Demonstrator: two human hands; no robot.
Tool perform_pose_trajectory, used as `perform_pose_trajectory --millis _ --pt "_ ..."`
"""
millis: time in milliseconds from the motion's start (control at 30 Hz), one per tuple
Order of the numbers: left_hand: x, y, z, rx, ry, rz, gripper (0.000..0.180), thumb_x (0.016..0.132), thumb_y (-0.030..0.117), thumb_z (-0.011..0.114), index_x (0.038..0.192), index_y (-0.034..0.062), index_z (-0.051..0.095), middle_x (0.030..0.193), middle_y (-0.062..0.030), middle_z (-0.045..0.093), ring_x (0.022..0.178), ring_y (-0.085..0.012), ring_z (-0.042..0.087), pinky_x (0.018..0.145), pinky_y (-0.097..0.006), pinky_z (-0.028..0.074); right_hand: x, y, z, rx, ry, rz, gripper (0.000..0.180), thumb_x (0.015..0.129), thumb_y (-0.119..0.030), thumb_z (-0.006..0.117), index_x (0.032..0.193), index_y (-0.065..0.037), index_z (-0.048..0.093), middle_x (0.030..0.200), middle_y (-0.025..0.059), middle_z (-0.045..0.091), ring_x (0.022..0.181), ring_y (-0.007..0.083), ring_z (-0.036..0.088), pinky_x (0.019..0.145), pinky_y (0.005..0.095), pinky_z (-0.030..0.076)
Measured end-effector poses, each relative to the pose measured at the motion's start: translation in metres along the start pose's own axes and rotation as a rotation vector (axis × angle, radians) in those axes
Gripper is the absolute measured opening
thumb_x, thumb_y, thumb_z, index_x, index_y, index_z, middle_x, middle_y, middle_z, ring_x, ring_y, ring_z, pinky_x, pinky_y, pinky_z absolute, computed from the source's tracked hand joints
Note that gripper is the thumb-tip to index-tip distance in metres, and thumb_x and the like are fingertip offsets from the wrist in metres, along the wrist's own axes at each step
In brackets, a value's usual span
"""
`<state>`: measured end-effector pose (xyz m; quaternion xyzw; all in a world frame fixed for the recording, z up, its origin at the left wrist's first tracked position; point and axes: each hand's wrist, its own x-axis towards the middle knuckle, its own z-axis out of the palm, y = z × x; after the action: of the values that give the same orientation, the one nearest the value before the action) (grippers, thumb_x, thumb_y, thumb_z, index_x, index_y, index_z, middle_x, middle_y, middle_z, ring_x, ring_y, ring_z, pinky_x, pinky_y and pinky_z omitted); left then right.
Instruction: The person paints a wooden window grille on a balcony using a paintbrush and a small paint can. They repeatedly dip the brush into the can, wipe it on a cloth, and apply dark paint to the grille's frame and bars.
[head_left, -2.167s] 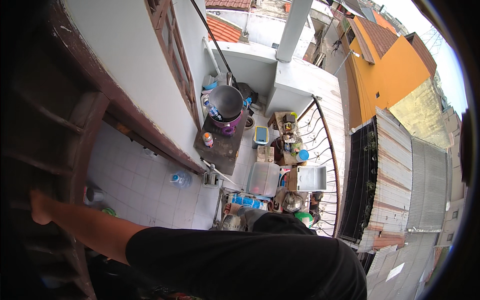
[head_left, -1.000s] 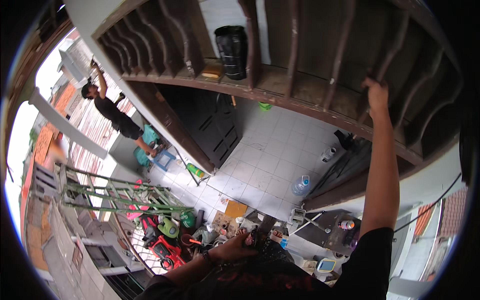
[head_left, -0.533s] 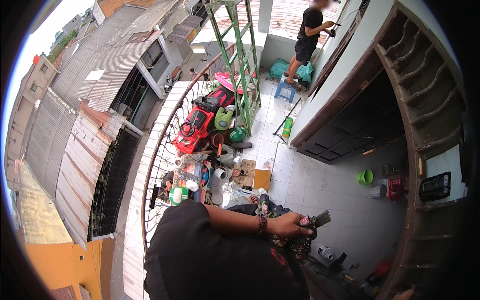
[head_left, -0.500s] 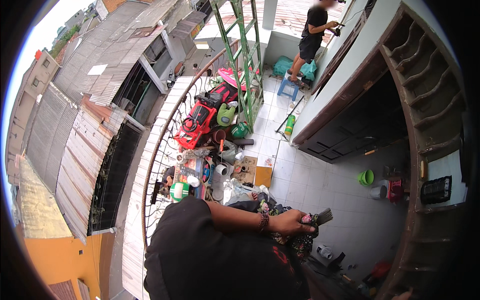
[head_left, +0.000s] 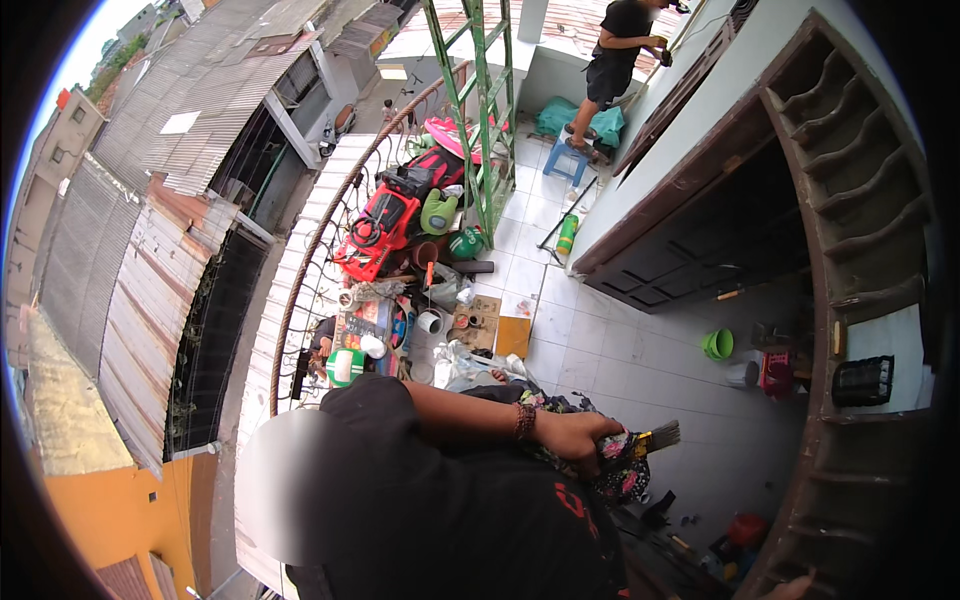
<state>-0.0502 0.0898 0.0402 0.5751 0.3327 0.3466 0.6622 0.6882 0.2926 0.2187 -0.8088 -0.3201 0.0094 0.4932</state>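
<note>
Shifted rightward, the left hand [head_left: 575,438] holds a brush [head_left: 642,445] beside floral cloth [head_left: 622,482], its bristles [head_left: 664,436] best kept clear; right hand's [head_left: 790,588] grip unclear.

The brush [head_left: 662,437] has grey bristles and yellow near its handle; the cloth [head_left: 624,482] is black with pink flowers. The shirt [head_left: 440,500] is black with a red print. By the white floor's [head_left: 605,368] outer edge, the toy car [head_left: 380,230] is red and black, the ladder [head_left: 485,125] green. The bucket [head_left: 717,345] is lime green, the stool [head_left: 567,160] blue.
</note>
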Motion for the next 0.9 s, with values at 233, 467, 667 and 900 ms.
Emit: perform_pose_trajectory --millis 233,467,667,900 --pt "0.02 0.011 0.003 0.18 0.224 -0.148 0.043 0.091 0.029 0.068 0.118 -0.003 0.056 0.091 -0.0211 0.068 0.086 -0.0289 0.069 0.08 -0.041 0.052 0.009 0.019 -0.024 -0.096 0.039 -0.031 0.036 0.093 -0.019 0.047 0.105 0.004 0.071 0.111 0.0219 0.067 0.1 0.0334 0.063 0.09 0.043 0.049" --pt "0.025 0.013 -0.016 0.142 -0.097 -0.023 0.068 0.08 0.017 0.076 0.136 -0.0045 0.045 0.113 -0.0218 0.065 0.108 -0.0297 0.063 0.094 -0.038 0.049 0.011 0.038 -0.032 -0.245 0.062 -0.104 0.037 0.094 -0.017 0.043 0.106 0.005 0.071 0.111 0.0246 0.067 0.1 0.0352 0.063 0.089 0.0448 0.05" --pt "0.023 0.02 -0.024 0.012 -0.236 -0.223 0.085 0.069 0.004 0.079 0.143 -0.0031 0.038 0.124 -0.0189 0.061 0.115 -0.0243 0.059 0.1 -0.036 0.048 0.023 0.07 -0.05 -0.645 0.086 -0.341 0.039 0.096 -0.015 0.039 0.102 0.005 0.073 0.109 0.0258 0.068 0.097 0.0359 0.065 0.087 0.0455 0.051" --pt "0.012 0.005 -0.023 -0.003 -0.157 -0.208 0.075 0.077 0.014 0.079 0.139 -0.0037 0.041 0.12 -0.0165 0.063 0.111 -0.022 0.06 0.094 -0.035 0.05 0.017 0.072 -0.029 0.398 0.142 0.037 0.04 0.085 -0.017 0.059 0.109 0.014 0.065 0.111 0.0263 0.065 0.095 0.0374 0.061 0.083 0.0475 0.052"
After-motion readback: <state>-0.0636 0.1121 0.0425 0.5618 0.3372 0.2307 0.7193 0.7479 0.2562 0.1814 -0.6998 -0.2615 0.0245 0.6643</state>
